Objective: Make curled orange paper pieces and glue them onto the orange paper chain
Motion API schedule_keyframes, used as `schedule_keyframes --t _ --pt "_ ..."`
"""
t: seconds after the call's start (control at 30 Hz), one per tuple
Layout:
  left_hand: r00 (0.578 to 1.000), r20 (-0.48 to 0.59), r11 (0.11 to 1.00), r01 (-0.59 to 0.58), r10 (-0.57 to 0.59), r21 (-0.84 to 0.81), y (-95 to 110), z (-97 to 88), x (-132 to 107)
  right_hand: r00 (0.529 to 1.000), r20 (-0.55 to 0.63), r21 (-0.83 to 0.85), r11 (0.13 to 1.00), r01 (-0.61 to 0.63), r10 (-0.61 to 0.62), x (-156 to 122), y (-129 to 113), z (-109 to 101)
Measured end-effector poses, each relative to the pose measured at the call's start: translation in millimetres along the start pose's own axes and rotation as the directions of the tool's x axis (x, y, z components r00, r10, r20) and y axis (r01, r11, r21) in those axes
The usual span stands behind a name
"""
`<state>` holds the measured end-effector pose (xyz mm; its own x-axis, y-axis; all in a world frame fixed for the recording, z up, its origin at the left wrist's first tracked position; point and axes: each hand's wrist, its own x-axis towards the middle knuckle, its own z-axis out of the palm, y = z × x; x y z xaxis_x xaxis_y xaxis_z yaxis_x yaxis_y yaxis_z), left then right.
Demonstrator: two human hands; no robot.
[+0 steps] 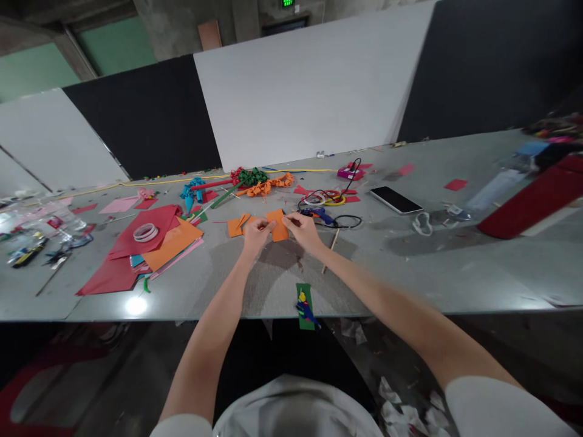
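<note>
Both my hands meet over the grey table (410, 267), holding an orange paper piece (278, 223) between them. My left hand (255, 232) pinches its left edge with closed fingers. My right hand (301, 230) grips its right edge, fingers closed too. More small orange paper pieces (237, 226) lie just left of my left hand. A thin wooden stick (331, 249) lies to the right of my right wrist. A green strip with scissors (305, 306) sits at the table's near edge below my arms.
Red and orange paper sheets (150, 246) with a tape roll (145, 232) lie at the left. Curled paper flowers (255, 181), a glue gun (319, 213) with cables, a phone (396, 199), a plastic bottle (494, 191) and a red box (532, 200) spread along the table.
</note>
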<state>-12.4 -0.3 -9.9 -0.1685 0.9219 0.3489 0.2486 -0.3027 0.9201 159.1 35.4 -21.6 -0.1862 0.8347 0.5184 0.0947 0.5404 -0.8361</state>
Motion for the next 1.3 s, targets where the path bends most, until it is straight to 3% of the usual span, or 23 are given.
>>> schedule_keyframes --t 0.17,0.33,0.43,0.6,0.73,0.97,1.3 --pt "0.998 0.063 1.000 -0.022 0.021 0.013 -1.1 2.9 -1.7 0.999 -0.031 0.010 1.000 0.024 -0.024 0.4 -1.8 -0.3" --pt "1.000 -0.012 0.999 -0.010 0.010 -0.041 -2.5 2.8 -1.0 0.999 -0.023 0.105 0.994 -0.039 0.041 -0.7 -2.9 0.1" --pt "0.998 -0.045 0.998 0.031 -0.034 -0.061 -4.4 1.5 0.3 0.996 -0.039 0.155 0.985 -0.072 0.079 -0.6 -3.4 0.5" --pt "0.988 -0.014 0.976 0.146 -0.151 -0.164 -3.7 1.9 0.8 0.992 -0.089 0.193 0.978 -0.076 0.094 1.8 -1.8 -0.6" --pt "0.983 -0.049 0.957 0.161 -0.178 -0.240 -1.4 1.0 0.9 0.991 -0.083 0.224 0.971 -0.087 0.108 2.4 1.3 -0.6" --pt "0.991 -0.033 0.969 0.119 -0.129 -0.217 -4.1 -1.0 1.5 0.995 -0.099 0.126 0.992 -0.021 0.033 2.8 6.1 -1.6" --pt "0.994 0.047 0.964 0.111 -0.102 -0.243 -7.3 1.6 1.5 0.992 -0.118 0.120 0.992 -0.026 0.040 3.9 6.3 -3.4"
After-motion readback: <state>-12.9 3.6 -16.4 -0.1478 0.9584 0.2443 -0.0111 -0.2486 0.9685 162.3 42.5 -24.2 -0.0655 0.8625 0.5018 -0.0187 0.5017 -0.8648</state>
